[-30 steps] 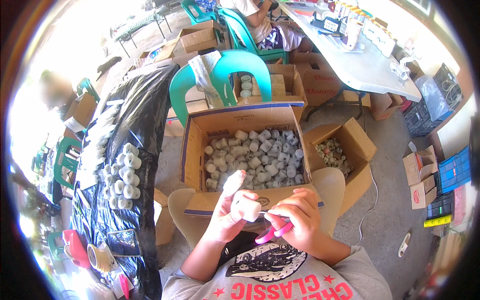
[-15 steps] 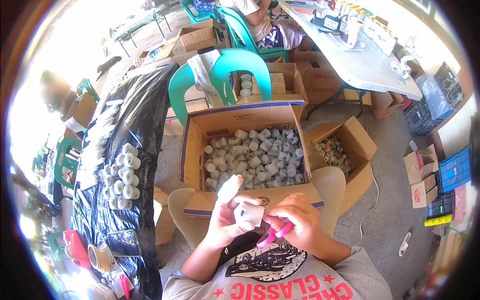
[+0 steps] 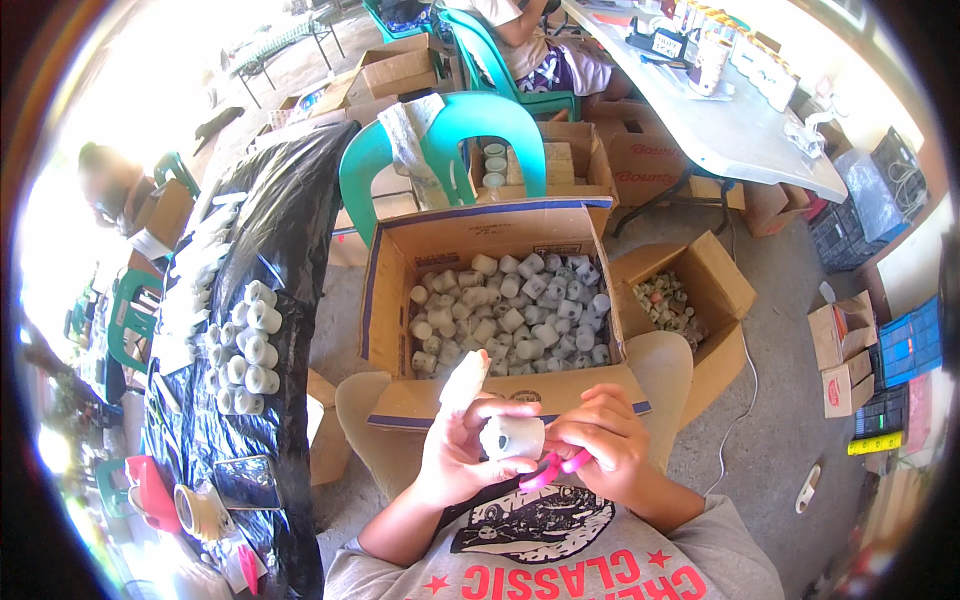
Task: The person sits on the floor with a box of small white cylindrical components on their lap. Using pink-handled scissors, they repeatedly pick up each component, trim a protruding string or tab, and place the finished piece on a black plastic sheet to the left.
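Observation:
My left hand [image 3: 458,447] is closed round a short white cylinder [image 3: 515,438] with a dark hole in its side. A white wrapping [image 3: 463,382] covers its raised index finger. My right hand [image 3: 607,437] holds pink-handled scissors [image 3: 553,468], the loops hanging below its fingers. Its fingertips are at the cylinder's right end; the blades are hidden. Beyond both hands, across my lap, a large open cardboard box [image 3: 480,232] holds many similar white cylinders [image 3: 513,320].
A smaller box [image 3: 725,285] of scraps stands to the right. On the left, a table under black plastic [image 3: 290,220] bears grouped white cylinders [image 3: 256,350], a phone [image 3: 247,483] and a tape roll [image 3: 200,513]. A green chair [image 3: 365,165] stands ahead; a person [image 3: 515,45] sits beyond it.
The cylinder has turned in my left hand and shifted slightly right, so its side hole faces more toward me. My right hand and the scissors have moved slightly right.

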Demonstrator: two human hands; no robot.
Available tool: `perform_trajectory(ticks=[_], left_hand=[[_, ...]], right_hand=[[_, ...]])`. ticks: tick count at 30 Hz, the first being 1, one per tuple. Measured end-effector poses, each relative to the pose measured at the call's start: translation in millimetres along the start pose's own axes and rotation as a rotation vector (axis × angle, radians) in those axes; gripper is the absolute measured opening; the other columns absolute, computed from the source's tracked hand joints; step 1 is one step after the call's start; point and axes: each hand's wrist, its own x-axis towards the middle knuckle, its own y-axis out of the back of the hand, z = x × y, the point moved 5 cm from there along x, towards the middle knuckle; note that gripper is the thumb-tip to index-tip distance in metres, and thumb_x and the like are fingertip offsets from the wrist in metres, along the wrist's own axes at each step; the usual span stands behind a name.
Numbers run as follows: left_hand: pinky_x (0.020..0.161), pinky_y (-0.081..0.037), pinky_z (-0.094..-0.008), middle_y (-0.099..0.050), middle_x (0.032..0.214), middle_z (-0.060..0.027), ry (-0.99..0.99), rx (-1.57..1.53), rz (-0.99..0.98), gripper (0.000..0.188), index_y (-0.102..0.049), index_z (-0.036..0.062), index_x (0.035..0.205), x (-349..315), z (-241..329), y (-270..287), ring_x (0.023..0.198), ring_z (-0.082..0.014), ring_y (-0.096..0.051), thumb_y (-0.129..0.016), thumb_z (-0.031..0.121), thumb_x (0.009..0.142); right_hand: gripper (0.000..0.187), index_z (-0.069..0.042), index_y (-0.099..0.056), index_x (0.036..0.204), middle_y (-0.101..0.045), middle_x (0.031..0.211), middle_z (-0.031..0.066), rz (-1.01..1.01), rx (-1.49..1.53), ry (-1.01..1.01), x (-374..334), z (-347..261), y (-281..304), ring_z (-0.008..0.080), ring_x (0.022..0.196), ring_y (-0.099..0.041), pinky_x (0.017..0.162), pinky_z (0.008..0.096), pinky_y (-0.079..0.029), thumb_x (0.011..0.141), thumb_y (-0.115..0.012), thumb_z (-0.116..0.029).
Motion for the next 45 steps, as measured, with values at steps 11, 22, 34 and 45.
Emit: perform_trajectory(ticks=[11,22,34,45], left_hand=[[0.09,-0.047,-0.0333,-0.05,0.113,-0.0094,-0.163,0.082,0.061,0.117,-0.006,0.0086,0.149,-4.3,5.7,13.0,0.102,-0.0198,-0.053,-0.085,0.002,0.064],[0.092,-0.046,-0.0343,-0.053,0.111,-0.0099,-0.144,0.094,0.034,0.114,-0.006,0.0091,0.15,-7.7,4.8,9.9,0.105,-0.0199,-0.054,-0.083,-0.001,0.065],[0.092,-0.048,-0.0362,-0.054,0.114,-0.0127,-0.142,0.066,0.074,0.112,-0.007,0.0103,0.149,-9.3,4.9,11.1,0.107,-0.0218,-0.056,-0.081,-0.004,0.066],[0.092,-0.05,-0.0373,-0.055,0.118,-0.0151,-0.094,0.039,0.007,0.112,-0.005,0.0118,0.15,-7.8,2.3,3.9,0.11,-0.0236,-0.056,-0.079,-0.005,0.067]], right_hand=[[0.029,-0.004,-0.065,0.1,-0.065,0.094,0.008,0.056,0.259,-0.207,-9.2,8.4,-1.2,0.0194,0.08,-0.065,0.064,0.028,-0.052,0.073,-0.075,0.002],[0.025,-0.003,-0.066,0.092,-0.068,0.088,0.0081,0.084,0.413,-0.222,-14.7,15.6,0.4,0.0197,0.078,-0.065,0.064,0.0277,-0.051,0.07,-0.071,0.01],[0.029,-0.002,-0.065,0.098,-0.068,0.088,0.0101,0.144,0.57,-0.439,-17.2,17.1,-9.1,0.0186,0.075,-0.065,0.066,0.0276,-0.051,0.071,-0.076,0.004],[0.021,-0.002,-0.061,0.093,-0.068,0.087,0.0122,0.167,0.681,-0.437,-25.0,19.1,-22.2,0.0168,0.074,-0.065,0.065,0.0283,-0.051,0.076,-0.073,0.004]])
